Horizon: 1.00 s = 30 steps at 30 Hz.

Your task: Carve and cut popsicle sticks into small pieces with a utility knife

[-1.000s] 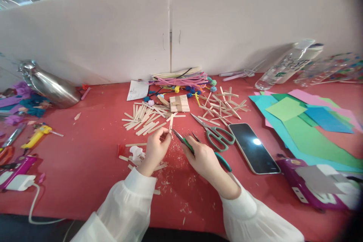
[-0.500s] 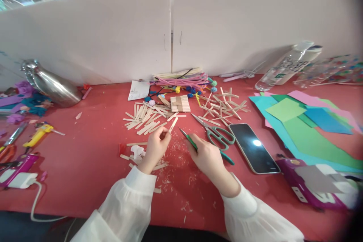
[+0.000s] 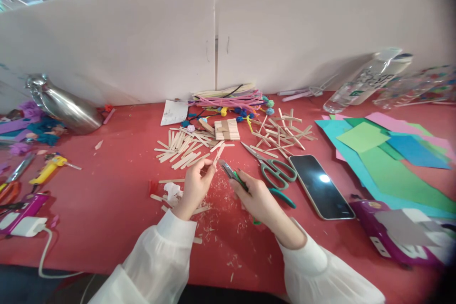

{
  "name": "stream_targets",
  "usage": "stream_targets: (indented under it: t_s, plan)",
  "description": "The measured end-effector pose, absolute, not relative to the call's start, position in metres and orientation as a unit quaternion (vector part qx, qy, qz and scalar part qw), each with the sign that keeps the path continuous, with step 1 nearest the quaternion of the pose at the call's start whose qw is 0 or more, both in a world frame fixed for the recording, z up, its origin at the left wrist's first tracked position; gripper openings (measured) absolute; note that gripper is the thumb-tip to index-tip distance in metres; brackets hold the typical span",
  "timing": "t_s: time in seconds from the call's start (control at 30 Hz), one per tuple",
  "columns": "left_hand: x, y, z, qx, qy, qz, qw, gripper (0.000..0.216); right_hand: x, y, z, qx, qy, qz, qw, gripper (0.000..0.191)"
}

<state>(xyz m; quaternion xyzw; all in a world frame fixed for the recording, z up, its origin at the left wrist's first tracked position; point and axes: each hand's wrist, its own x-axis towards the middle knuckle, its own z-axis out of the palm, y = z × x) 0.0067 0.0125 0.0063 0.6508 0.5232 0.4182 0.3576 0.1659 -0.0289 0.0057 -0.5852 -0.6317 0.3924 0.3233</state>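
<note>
Between thumb and fingers, my left hand [image 3: 199, 181] pinches a short wooden craft stick [image 3: 218, 154] that points up and away. My right hand [image 3: 254, 194] is wrapped round a green utility knife [image 3: 239, 178], its blade end close to the stick, a small gap apart. Thin wood shavings [image 3: 228, 228] lie scattered on the table under both hands. Beyond my left hand is a pile of craft sticks [image 3: 183, 145], and behind it a bundle of sticks [image 3: 227, 129] with a paper band. Green-handled scissors [image 3: 278, 173] lie open right of the knife.
A phone [image 3: 322, 187] and coloured paper sheets [image 3: 384, 152] lie at the right, near a purple power strip [image 3: 395, 232]. A steel jug [image 3: 67, 107] and a yellow glue gun [image 3: 50, 168] are at the left. White boards [image 3: 142, 42] wall off the back.
My right hand has turned the knife, so its blade now shows broadside and sits nearer the stick. The stick in my left hand has rotated slightly. The camera view has shifted a little.
</note>
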Motion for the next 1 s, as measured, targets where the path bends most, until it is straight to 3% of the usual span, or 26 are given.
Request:
stream_targets:
  t_s: [0.53, 1.0]
  plan:
    - [0.011, 0.006, 0.005, 0.604, 0.509, 0.447, 0.420, 0.027, 0.156, -0.033, 0.001, -0.567, -0.576, 0.480, 0.343, 0.027]
    - [0.009, 0.007, 0.000, 0.678, 0.513, 0.437, 0.294, 0.021, 0.154, -0.033, 0.017, -0.541, -0.488, 0.612, 0.308, 0.028]
